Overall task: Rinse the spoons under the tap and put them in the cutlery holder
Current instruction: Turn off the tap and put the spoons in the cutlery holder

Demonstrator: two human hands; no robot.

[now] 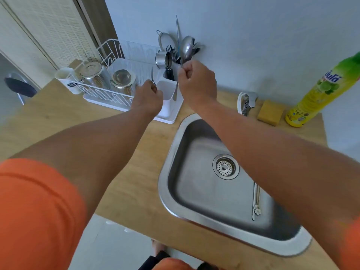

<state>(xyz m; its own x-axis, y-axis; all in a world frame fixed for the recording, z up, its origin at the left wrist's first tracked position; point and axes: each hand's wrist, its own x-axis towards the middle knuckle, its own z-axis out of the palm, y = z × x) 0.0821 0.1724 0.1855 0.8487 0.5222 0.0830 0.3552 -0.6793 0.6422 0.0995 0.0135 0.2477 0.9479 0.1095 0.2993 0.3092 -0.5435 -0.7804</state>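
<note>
Nearest are orange sleeves [37, 207], soft and matte, on bare forearms reaching out over a pale wood-grain counter [136, 172]. Set into it is a brushed stainless sink [194, 172], rounded at the corners, with a perforated strainer [225, 167] at the drain and one slim spoon [256, 199] with a flower-shaped end lying on the basin floor, not yet put away. Farther out, the left hand [147, 98] is curled round the handle of a thin metal utensil [153, 77], bowl hidden, just beside the white plastic cutlery holder [167, 94]. The right hand [196, 82] pinches the handle of a large polished spoon [186, 48], bowl up, over the holder's crowded rear compartment. That crowding is probably the risk: forks and handles already bristle there, so a spoon lowered carelessly could catch, tip out, or clatter onto the counter; wet smooth steel may also slip from a pinch. Behind sit the white wire dish rack [97, 90] with upturned steel cups [93, 74], the chrome tap [248, 101], a yellow sponge [270, 113] and a glossy yellow bottle [319, 90].
</note>
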